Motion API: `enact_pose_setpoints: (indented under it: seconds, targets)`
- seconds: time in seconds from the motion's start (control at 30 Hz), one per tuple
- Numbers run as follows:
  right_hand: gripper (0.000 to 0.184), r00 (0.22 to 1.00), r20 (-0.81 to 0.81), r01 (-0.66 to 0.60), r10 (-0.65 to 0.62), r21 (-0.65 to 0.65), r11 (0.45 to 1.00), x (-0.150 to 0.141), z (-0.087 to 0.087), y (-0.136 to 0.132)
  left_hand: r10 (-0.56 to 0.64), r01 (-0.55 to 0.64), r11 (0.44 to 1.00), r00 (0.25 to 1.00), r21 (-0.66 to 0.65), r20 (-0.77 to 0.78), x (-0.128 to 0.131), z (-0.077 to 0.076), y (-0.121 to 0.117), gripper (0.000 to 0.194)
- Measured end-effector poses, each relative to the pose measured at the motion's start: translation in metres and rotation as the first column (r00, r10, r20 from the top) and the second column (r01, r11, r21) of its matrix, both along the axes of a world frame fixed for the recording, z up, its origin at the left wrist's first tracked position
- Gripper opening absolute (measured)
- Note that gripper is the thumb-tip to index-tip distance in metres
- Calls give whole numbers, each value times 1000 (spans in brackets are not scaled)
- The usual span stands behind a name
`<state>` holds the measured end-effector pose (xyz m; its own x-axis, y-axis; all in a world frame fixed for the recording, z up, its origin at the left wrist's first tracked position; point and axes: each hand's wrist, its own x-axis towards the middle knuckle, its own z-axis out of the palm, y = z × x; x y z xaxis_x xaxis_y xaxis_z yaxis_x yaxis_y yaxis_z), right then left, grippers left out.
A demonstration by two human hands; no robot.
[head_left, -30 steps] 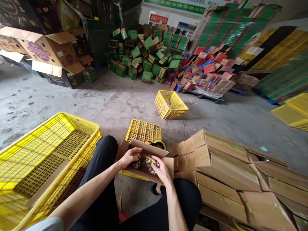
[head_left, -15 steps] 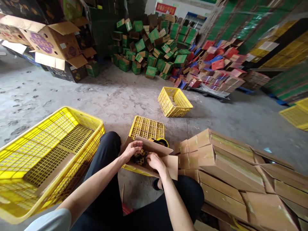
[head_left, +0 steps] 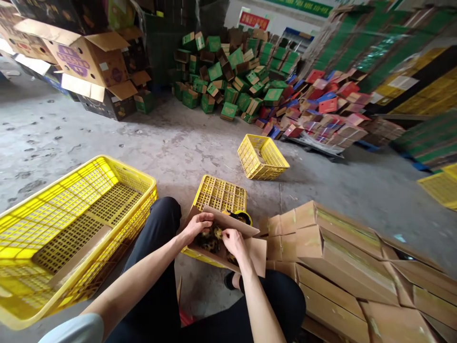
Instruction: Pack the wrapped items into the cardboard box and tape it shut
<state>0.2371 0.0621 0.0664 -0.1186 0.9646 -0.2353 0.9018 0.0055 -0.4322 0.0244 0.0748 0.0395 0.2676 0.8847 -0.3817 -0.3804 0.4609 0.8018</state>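
1. Since a second ago, the right hand [head_left: 233, 242] has narrowed from a wide cupped shape to gathered fingertips at the yellow-and-black pieces [head_left: 210, 244].
2. Those pieces lie inside a flaps-up cardboard box [head_left: 257, 251] on a yellow crate [head_left: 219, 193]; the large yellow crate [head_left: 154, 186] holds a brown strip [head_left: 81, 257].
3. Green cartons [head_left: 214, 71] lie heaped across the grey floor [head_left: 171, 147].
4. Left hand [head_left: 195, 226] curls loosely over the box; whether either hand grips a piece, I cannot tell.

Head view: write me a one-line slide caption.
Left hand and right hand at dark-and-yellow items in an open cardboard box, between a large yellow crate and stacked brown cartons.
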Motion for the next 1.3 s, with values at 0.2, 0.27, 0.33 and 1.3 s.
enact_pose_setpoints:
  seconds: [0.2,0.27,0.33,1.3]
  targets:
    - [37,749,-616,199,-243,-140,970,34,24,-39,-128,128,992,992,19,-1,5,-3,-6,71]
    - [43,471,-801,265,-370,-272,925,41,25,-48,-202,201,979,979,22,28,6,0,-9,77]
    - [44,310,-855,291,-416,-331,897,42,25,-53,-287,286,958,956,21,62,6,3,-11,72]
    - [55,137,-884,264,-448,-403,876,26,11,-57,-217,218,976,954,17,208,8,16,-16,71]
